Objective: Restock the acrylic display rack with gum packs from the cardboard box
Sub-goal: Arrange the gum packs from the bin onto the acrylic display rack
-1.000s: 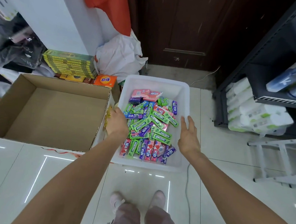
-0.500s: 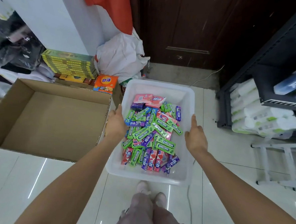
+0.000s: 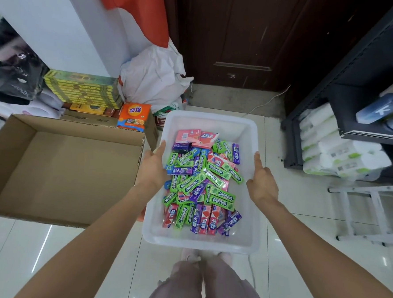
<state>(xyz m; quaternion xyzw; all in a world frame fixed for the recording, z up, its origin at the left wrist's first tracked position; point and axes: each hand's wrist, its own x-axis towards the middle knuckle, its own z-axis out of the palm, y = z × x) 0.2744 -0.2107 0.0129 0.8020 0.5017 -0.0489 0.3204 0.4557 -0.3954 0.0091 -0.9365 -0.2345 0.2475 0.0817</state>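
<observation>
Glossy white tile floor (image 3: 298,281) underfoot. Above it, the left hand (image 3: 151,169) and right hand (image 3: 261,184) grip the side rims of a white plastic bin (image 3: 199,243), fingers curled beneath, thumbs on top. Gum packs (image 3: 202,183) fill it. The cardboard box (image 3: 58,170) sits left; beyond, a dark door (image 3: 243,36).

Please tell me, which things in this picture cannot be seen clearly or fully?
- Head view: the fingers of the left hand and right hand are under the rim of the white bin.
- Lower gum packs are buried under the top ones.
- The acrylic display rack is not in view.
- Items on the black shelf are blurred and cut by the right edge.
- The cardboard box is cut by the left edge.
</observation>
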